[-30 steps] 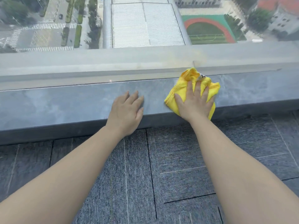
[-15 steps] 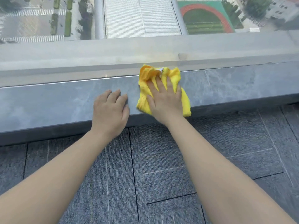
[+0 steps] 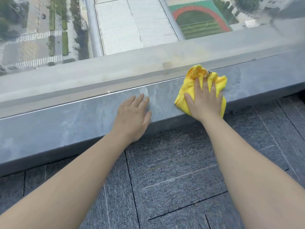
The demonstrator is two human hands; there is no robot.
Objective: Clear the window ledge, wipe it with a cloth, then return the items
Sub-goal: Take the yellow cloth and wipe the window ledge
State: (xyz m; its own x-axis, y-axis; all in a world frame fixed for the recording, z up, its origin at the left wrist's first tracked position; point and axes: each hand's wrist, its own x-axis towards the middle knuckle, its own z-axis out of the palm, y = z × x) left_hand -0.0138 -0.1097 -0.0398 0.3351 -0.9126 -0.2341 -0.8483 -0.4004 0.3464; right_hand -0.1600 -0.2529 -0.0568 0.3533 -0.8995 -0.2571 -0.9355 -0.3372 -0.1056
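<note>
A grey stone window ledge (image 3: 66,123) runs across the view below the glass. A crumpled yellow cloth (image 3: 186,90) lies on the ledge at the right. My right hand (image 3: 205,100) presses flat on the cloth with fingers spread, and the cloth's near edge hangs over the ledge's front. My left hand (image 3: 132,116) rests flat on the bare ledge to the left of the cloth, fingers together, holding nothing. No other items stand on the visible stretch of ledge.
The window glass (image 3: 132,30) rises right behind the ledge, with streets and a sports field far below. Grey carpet tiles (image 3: 173,171) cover the floor in front of the ledge.
My right hand slid the cloth left along the ledge, then back to the right. My left hand stayed flat on the ledge. The view has tilted.
</note>
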